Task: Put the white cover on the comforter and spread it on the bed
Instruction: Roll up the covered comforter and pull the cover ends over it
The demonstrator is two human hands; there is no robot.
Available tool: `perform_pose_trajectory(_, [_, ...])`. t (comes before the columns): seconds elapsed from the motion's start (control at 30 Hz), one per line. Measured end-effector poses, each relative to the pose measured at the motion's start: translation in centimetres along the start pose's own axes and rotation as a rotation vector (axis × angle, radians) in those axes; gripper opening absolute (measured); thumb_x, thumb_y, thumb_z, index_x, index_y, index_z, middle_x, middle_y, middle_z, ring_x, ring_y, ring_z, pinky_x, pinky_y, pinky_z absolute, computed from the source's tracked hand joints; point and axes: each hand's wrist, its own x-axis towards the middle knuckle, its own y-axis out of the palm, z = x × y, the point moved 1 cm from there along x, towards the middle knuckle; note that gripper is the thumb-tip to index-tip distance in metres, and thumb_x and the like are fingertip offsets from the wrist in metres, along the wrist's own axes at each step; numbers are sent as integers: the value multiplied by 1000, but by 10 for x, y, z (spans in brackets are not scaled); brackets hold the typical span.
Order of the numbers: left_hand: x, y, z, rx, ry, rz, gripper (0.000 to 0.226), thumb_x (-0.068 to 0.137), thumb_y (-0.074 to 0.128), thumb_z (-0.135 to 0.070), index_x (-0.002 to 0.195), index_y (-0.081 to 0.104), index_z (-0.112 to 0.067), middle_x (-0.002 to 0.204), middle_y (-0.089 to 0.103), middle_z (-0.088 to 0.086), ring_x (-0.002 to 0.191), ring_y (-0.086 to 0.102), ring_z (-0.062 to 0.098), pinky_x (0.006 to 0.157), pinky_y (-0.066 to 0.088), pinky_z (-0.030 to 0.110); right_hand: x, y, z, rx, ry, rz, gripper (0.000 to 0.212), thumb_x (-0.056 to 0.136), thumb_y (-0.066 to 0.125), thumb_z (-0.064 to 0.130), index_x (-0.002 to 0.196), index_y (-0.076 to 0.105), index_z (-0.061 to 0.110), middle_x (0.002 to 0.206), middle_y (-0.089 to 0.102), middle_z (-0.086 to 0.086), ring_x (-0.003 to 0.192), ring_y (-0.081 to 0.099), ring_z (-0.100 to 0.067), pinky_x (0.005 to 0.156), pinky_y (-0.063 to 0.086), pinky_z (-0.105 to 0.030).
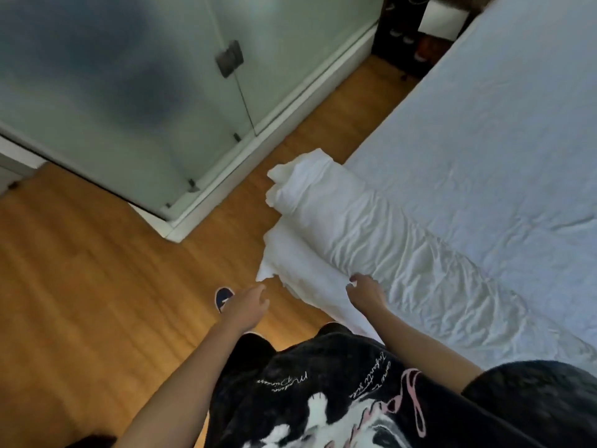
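The left hand (250,302) hovers just below a hanging corner of the rolled white bedding (323,227), its fingers loosely apart and gripping nothing. The roll lies along the near edge of the bed (484,124) and overhangs the floor (80,270). The right hand (366,291) rests on the roll, fingers curled against the fabric. Risk: a one-sided pull could drag the roll onto the floor.

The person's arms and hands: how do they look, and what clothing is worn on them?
Both arms are bare from the hands up past the elbows. The left hand and the right hand wear no gloves, and no rings or watch can be seen. A black short sleeve covers the right upper arm. It belongs to a black shirt with white script and pink print.
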Motion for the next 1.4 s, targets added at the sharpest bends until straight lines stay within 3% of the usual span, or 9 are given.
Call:
perform_pose_trajectory(0.2, [97,-114,60,236,250,83,48,101,42,-27,147,36,-16,152,35,3,139,34,20,109,33,37,35,48,103,211,215,-143,36,98,46,21,131,55,11,138,51,-12,125,46,-29,97,42,-37])
perform_pose_trajectory(0.27, [120,-148,64,327,337,88,48,101,43,-27,147,37,-17,151,37,2,135,40,19,107,40,37,30,58,124,281,285,-178,35,98,46,20,131,54,11,139,49,-12,126,44,-28,95,42,-38])
perform_pose_trajectory(0.4, [179,-204,32,552,532,40,44,100,43,-31,143,41,-19,145,44,1,129,46,20,102,44,36,21,67,148,448,439,-324,34,98,46,19,130,54,11,139,47,-11,125,44,-27,94,43,-39])
perform_pose_trajectory(0.6, [253,-225,-54,681,773,-93,39,99,43,-25,136,47,-12,133,53,6,117,53,22,91,48,35,52,78,158,606,625,-347,34,97,45,19,130,53,14,139,47,-8,123,45,-25,89,44,-37])
perform_pose_trajectory(0.77, [290,-230,-112,940,1063,7,46,96,43,-12,142,40,-15,141,42,6,125,45,23,93,49,36,84,64,182,749,698,-428,36,98,44,20,133,51,13,137,50,-7,127,43,-24,92,44,-39])
perform_pose_trajectory(1.0, [365,-237,-204,1436,1393,268,77,86,49,-2,154,18,-22,159,18,8,145,19,26,113,27,34,147,60,240,947,676,-525,44,94,56,36,132,51,15,131,55,-5,118,52,-23,90,46,-36])
perform_pose_trajectory(1.13, [420,-228,-259,1500,1596,538,71,78,65,-6,144,41,-16,147,39,11,133,41,30,107,36,35,193,62,260,978,744,-669,69,82,72,40,139,43,14,138,48,-5,123,48,-24,96,42,-33])
perform_pose_trajectory(1.27, [462,-227,-282,1583,1783,621,51,75,76,-21,121,59,-8,123,58,12,113,55,34,88,49,39,220,77,283,806,828,-810,63,78,69,51,123,57,8,127,58,-6,115,56,-24,87,50,-35])
perform_pose_trajectory(1.4, [485,-226,-274,1492,1899,685,38,74,80,-19,107,65,-7,115,61,13,101,59,32,75,53,36,244,92,308,709,1010,-873,61,64,86,38,110,63,5,110,65,-9,98,63,-28,80,54,-35])
